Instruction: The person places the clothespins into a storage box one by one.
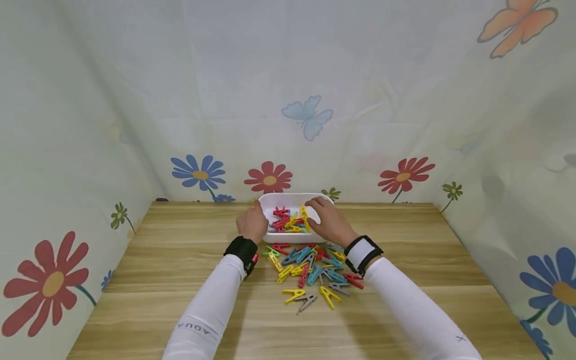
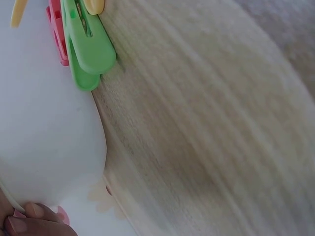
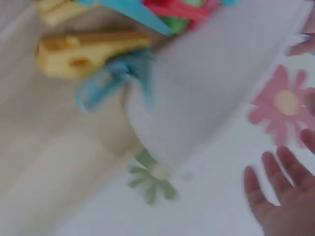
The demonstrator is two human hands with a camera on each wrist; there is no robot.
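Observation:
My left hand (image 1: 253,221) grips the left end of a white plastic basin (image 1: 297,239); its curled fingers (image 2: 42,223) show at the rim in the left wrist view. My right hand (image 1: 332,221) reaches over the basin's right side, fingers spread in the right wrist view. Just off its thumb and index finger, a yellow clothespin (image 1: 304,218) stands upright in the head view; contact is unclear. Red clothespins (image 1: 281,223) and several yellow and blue ones lie in the basin.
In front of the basin, a loose pile of clothespins (image 1: 310,266) in several colours lies on the wooden table (image 1: 189,280). A green clothespin (image 2: 93,46) lies close against the basin's near wall. A flower-printed cloth wall (image 1: 234,125) stands right behind the basin.

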